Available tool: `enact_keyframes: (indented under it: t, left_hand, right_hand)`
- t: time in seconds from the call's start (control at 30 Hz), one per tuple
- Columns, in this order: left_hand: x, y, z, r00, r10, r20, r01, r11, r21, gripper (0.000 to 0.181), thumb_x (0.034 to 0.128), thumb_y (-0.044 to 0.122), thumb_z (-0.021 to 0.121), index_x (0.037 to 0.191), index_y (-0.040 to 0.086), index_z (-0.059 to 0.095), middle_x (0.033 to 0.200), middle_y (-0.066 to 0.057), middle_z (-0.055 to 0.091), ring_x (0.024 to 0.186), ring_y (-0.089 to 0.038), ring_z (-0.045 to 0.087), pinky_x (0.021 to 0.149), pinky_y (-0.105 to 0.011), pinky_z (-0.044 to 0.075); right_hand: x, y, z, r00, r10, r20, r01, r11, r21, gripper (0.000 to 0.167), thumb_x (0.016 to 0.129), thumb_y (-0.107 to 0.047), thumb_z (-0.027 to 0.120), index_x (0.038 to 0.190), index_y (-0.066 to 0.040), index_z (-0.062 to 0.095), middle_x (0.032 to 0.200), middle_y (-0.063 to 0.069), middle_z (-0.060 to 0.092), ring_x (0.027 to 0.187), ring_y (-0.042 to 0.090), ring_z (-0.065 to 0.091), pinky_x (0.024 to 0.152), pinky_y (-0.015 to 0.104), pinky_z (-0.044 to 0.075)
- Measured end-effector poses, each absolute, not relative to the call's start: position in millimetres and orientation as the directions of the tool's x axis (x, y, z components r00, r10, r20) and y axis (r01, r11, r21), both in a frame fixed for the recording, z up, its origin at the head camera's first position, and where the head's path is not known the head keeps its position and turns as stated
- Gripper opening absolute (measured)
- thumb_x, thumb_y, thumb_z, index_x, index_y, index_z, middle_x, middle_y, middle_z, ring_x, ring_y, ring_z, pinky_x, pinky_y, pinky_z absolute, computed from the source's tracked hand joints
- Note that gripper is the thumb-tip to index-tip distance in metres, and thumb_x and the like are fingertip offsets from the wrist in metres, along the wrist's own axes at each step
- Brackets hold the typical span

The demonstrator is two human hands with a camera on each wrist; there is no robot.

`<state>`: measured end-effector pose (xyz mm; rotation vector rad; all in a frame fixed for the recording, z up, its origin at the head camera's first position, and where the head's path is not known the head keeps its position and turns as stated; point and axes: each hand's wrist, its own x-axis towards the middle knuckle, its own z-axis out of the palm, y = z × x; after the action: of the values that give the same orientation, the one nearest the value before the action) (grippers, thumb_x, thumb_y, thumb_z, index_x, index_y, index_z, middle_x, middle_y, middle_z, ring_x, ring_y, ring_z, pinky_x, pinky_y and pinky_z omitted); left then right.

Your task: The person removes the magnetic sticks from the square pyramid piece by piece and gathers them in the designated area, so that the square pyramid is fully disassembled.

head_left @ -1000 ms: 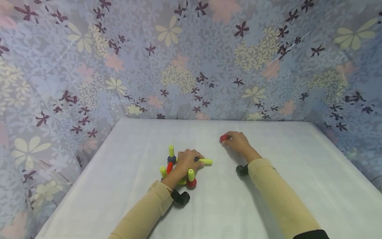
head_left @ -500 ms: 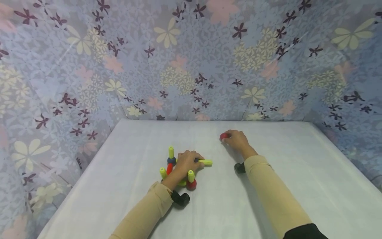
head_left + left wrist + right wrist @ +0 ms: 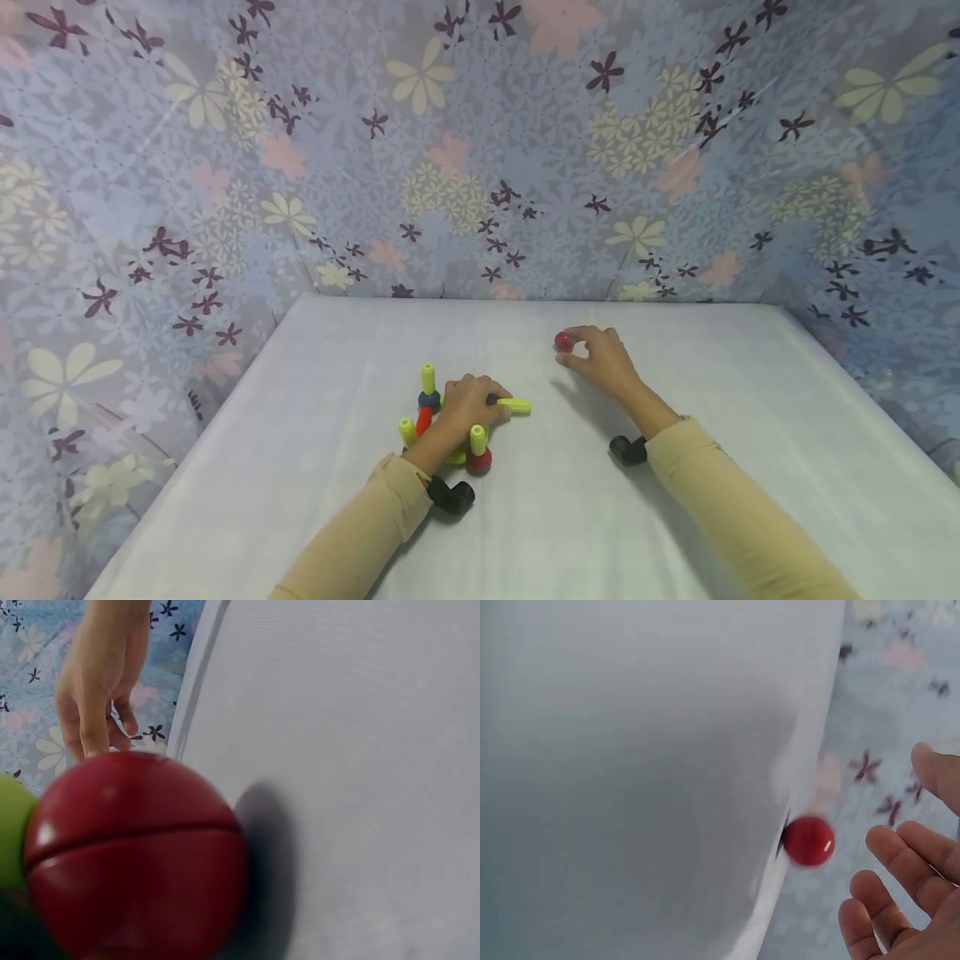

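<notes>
Yellow-green rods, a red rod (image 3: 424, 420), blue balls and a red ball (image 3: 479, 460) form a joined frame, with several rods upright. Over it lies the left hand (image 3: 467, 408), its thumb and fingers gripping near a dark blue ball (image 3: 492, 399) with a yellow-green rod (image 3: 515, 406) pointing right. Part of the frame is hidden under that hand. Farther back, a loose red ball (image 3: 563, 341) (image 3: 808, 840) rests on the table by the right hand (image 3: 603, 360) (image 3: 922, 900), whose thumb and fingers are spread apart. A red ball (image 3: 135, 859) looms large in the left wrist view.
The white-covered table (image 3: 555, 517) ends at a back edge against floral cloth (image 3: 450, 150). Black wrist devices sit below the left hand (image 3: 452, 497) and the right hand (image 3: 628, 450).
The right hand has let go of the loose red ball, its thumb moving away from it, and the right forearm has shifted right. The left hand keeps its grip on the frame.
</notes>
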<state>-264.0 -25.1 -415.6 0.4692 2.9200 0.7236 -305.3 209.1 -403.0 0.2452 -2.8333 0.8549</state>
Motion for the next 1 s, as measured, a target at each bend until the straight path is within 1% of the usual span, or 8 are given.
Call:
enact_keyframes:
  t: [0.23, 0.4, 0.47, 0.57, 0.7, 0.77, 0.87, 1.0]
  left_hand:
    - [-265, -28, -414, -0.948, 0.317, -0.028, 0.268, 0.844, 0.465, 0.024, 0.0838, 0.029, 0.069, 0.107, 0.021, 0.072, 0.115, 0.0, 0.067, 0.105, -0.02, 0.054, 0.101, -0.046, 0.032]
    - [-264, -32, -412, -0.947, 0.322, -0.004, 0.282, 0.835, 0.472, 0.031, 0.0845, 0.029, 0.069, 0.114, 0.02, 0.069, 0.118, -0.001, 0.067, 0.11, -0.022, 0.054, 0.101, -0.045, 0.033]
    - [-262, -35, -406, -0.95, 0.312, 0.031, 0.288, 0.83, 0.478, 0.034, 0.0853, 0.029, 0.068, 0.117, 0.018, 0.067, 0.119, -0.002, 0.066, 0.113, -0.023, 0.054, 0.102, -0.045, 0.034]
    - [-257, -42, -389, -0.957, 0.277, 0.09, 0.282, 0.805, 0.522, 0.036, 0.087, 0.028, 0.066, 0.121, 0.016, 0.064, 0.121, -0.004, 0.064, 0.116, -0.026, 0.053, 0.101, -0.046, 0.037]
    - [-248, -55, -363, -0.959, 0.254, 0.122, 0.278, 0.773, 0.571, 0.036, 0.0882, 0.026, 0.065, 0.122, 0.015, 0.063, 0.122, -0.005, 0.062, 0.115, -0.027, 0.053, 0.094, -0.044, 0.045]
    - [-245, -64, -352, -0.959, 0.254, 0.129, 0.282, 0.779, 0.56, 0.037, 0.0879, 0.026, 0.066, 0.123, 0.014, 0.062, 0.123, -0.006, 0.062, 0.113, -0.027, 0.053, 0.092, -0.043, 0.046]
    - [-244, -78, -342, -0.96, 0.247, 0.132, 0.279, 0.805, 0.524, 0.041, 0.0868, 0.029, 0.067, 0.124, 0.015, 0.061, 0.125, -0.006, 0.06, 0.113, -0.026, 0.052, 0.092, -0.044, 0.046]
    - [-252, -101, -345, -0.966, 0.237, 0.099, 0.254, 0.825, 0.504, 0.046, 0.0854, 0.032, 0.068, 0.127, 0.014, 0.059, 0.126, -0.007, 0.06, 0.116, -0.027, 0.05, 0.095, -0.046, 0.043]
  right_hand:
    - [-269, 189, -406, -0.95, -0.244, 0.193, -0.311, 0.771, -0.556, 0.044, 0.082, -0.028, 0.071, 0.119, -0.006, 0.062, 0.109, 0.01, 0.067, 0.101, 0.03, 0.053, 0.081, 0.041, 0.045]
    - [-256, 173, -407, -0.934, -0.307, 0.181, -0.355, 0.748, -0.562, 0.043, 0.081, -0.03, 0.072, 0.118, -0.009, 0.063, 0.109, 0.005, 0.068, 0.102, 0.026, 0.053, 0.079, 0.038, 0.046]
    - [-254, 167, -407, -0.929, -0.32, 0.185, -0.368, 0.741, -0.562, 0.043, 0.081, -0.03, 0.072, 0.118, -0.01, 0.064, 0.109, 0.004, 0.068, 0.102, 0.026, 0.054, 0.079, 0.037, 0.046]
    - [-254, 159, -406, -0.921, -0.335, 0.199, -0.387, 0.729, -0.565, 0.042, 0.081, -0.028, 0.073, 0.117, -0.009, 0.064, 0.108, 0.005, 0.069, 0.101, 0.026, 0.054, 0.079, 0.037, 0.046]
    - [-258, 147, -408, -0.922, -0.339, 0.189, -0.384, 0.727, -0.569, 0.043, 0.08, -0.03, 0.073, 0.117, -0.011, 0.064, 0.108, 0.003, 0.069, 0.101, 0.023, 0.053, 0.081, 0.037, 0.045]
    - [-260, 139, -409, -0.924, -0.34, 0.174, -0.376, 0.728, -0.574, 0.044, 0.08, -0.032, 0.073, 0.117, -0.012, 0.064, 0.109, 0.002, 0.069, 0.101, 0.022, 0.052, 0.082, 0.037, 0.045]
    - [-262, 126, -409, -0.924, -0.348, 0.157, -0.372, 0.724, -0.581, 0.044, 0.08, -0.033, 0.073, 0.118, -0.012, 0.064, 0.111, 0.002, 0.069, 0.101, 0.021, 0.051, 0.085, 0.038, 0.044]
    - [-266, 109, -410, -0.926, -0.354, 0.131, -0.361, 0.73, -0.58, 0.043, 0.081, -0.032, 0.072, 0.118, -0.013, 0.064, 0.112, 0.001, 0.068, 0.099, 0.02, 0.049, 0.085, 0.037, 0.043]
